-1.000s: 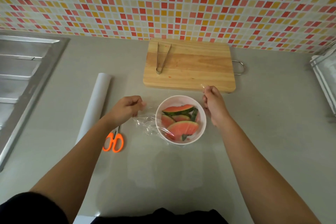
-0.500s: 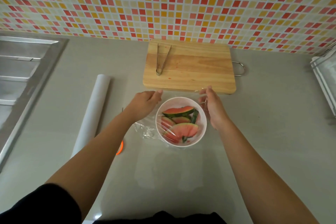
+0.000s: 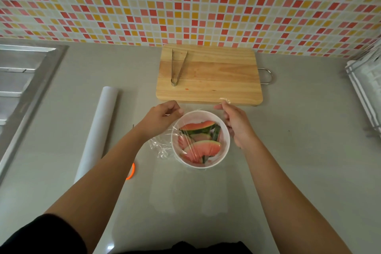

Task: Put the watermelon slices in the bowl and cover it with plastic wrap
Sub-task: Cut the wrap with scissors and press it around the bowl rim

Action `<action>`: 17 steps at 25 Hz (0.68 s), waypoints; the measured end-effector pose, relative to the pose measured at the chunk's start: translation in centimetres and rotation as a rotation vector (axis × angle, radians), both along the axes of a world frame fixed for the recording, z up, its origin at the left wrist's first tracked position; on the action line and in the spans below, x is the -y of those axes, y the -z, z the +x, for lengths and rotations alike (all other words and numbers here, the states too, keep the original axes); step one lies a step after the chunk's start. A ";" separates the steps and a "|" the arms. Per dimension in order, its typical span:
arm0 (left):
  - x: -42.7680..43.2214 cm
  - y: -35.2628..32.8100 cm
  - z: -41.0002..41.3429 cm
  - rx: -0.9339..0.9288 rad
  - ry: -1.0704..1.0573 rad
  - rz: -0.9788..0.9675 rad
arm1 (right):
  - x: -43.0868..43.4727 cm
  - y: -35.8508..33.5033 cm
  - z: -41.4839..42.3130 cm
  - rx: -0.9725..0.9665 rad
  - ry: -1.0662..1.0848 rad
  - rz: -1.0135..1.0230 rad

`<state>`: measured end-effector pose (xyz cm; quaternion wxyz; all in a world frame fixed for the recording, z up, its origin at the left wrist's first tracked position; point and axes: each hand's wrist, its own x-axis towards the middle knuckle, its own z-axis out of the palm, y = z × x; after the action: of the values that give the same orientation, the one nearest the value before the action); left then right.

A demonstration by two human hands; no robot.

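A white bowl (image 3: pixel 225 128) stands on the grey counter in front of me, with several watermelon slices (image 3: pixel 203 147) lying in it. A sheet of clear plastic wrap (image 3: pixel 160 146) is stretched over the bowl and bunches up at its left side. My left hand (image 3: pixel 159 118) pinches the wrap at the bowl's far left rim. My right hand (image 3: pixel 235 121) pinches the wrap's far right corner just beyond the rim, near the cutting board's front edge.
A wooden cutting board (image 3: pixel 210 76) with metal tongs (image 3: pixel 177 67) lies behind the bowl. The plastic wrap roll (image 3: pixel 99 132) lies to the left, orange scissors (image 3: pixel 131 171) mostly hidden under my left arm. A steel sink (image 3: pixel 22 80) is far left, a rack (image 3: pixel 367 84) far right.
My left hand moved from the bowl's left side forward to its far left rim, pulling the wrap over the bowl. My right hand shifted slightly forward. My arm now hides the scissors.
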<state>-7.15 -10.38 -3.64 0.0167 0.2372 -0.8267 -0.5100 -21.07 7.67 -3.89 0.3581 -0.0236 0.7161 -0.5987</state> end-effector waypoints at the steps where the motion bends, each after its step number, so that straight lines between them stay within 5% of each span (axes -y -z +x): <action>1: -0.1 0.0 0.0 -0.002 -0.033 0.058 | 0.0 0.0 0.0 -0.005 -0.001 0.008; 3: -0.2 -0.2 0.0 -0.007 -0.081 0.132 | 0.1 -0.2 0.0 -0.014 -0.002 0.008; 13: -0.3 0.3 -0.4 -0.016 -0.046 -0.090 | 0.8 0.2 1.0 -0.014 0.114 -0.025; 17: -0.7 1.0 -0.3 -0.030 -0.134 -0.003 | 1.0 1.0 1.0 -0.067 0.138 -0.031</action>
<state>-7.45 -9.67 -4.68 0.0639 0.2843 -0.8094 -0.5099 -20.04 6.67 -4.85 0.2914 0.0004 0.7183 -0.6317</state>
